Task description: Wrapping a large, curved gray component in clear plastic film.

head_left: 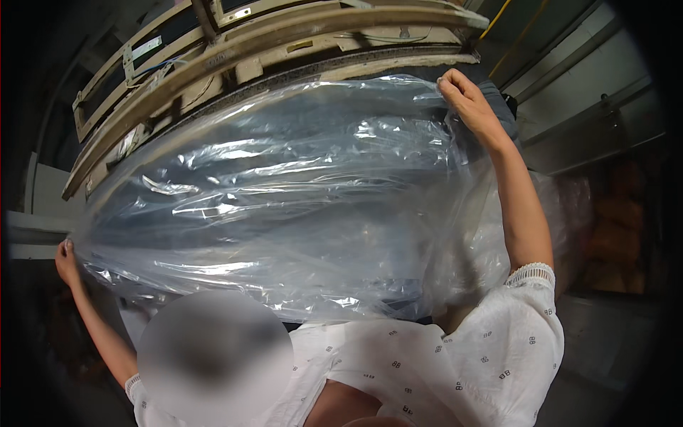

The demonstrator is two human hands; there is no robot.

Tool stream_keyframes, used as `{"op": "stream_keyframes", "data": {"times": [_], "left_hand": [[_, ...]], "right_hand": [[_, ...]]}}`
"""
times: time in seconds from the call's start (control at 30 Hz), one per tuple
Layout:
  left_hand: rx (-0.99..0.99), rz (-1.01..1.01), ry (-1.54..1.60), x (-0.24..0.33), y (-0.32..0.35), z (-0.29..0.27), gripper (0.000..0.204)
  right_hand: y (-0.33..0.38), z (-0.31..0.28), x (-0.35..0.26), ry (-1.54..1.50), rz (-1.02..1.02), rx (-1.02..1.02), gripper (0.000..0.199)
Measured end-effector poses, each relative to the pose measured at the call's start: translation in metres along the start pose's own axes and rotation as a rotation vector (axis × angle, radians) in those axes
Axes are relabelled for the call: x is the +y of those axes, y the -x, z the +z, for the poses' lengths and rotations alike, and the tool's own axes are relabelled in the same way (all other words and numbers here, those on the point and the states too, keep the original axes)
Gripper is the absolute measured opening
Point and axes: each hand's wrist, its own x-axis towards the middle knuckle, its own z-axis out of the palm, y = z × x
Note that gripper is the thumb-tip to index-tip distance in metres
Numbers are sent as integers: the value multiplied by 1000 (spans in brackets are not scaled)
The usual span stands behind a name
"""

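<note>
A large sheet of clear plastic film (306, 192) stretches in front of me, wrinkled and shiny, between my two outstretched arms. Far out on the left, my left hand (66, 262) is closed on the gathered left edge of the film. My right hand (466, 103) pinches its far right corner, higher up in the view. Creases run across the sheet from the left hand toward the right. Through the film a grey-blue surface shows, but I cannot make out what it is.
Beyond the film stands a wooden frame (235, 46) with curved rails, metal plates and thin wires. More crumpled clear plastic (562, 206) hangs at the right. Orange-brown stacked items (617, 235) sit in shadow further right. A yellow cord (496, 19) runs at the upper right.
</note>
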Motion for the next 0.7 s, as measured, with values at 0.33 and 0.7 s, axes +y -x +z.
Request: {"op": "stream_keyframes", "data": {"times": [0.33, 0.7], "left_hand": [[-231, 875, 906, 582, 248, -20, 45], [-606, 345, 1134, 515, 271, 40, 14]], "right_hand": [[82, 28, -88, -214, -159, 42, 13], [150, -26, 38, 849, -115, -9, 13]]}}
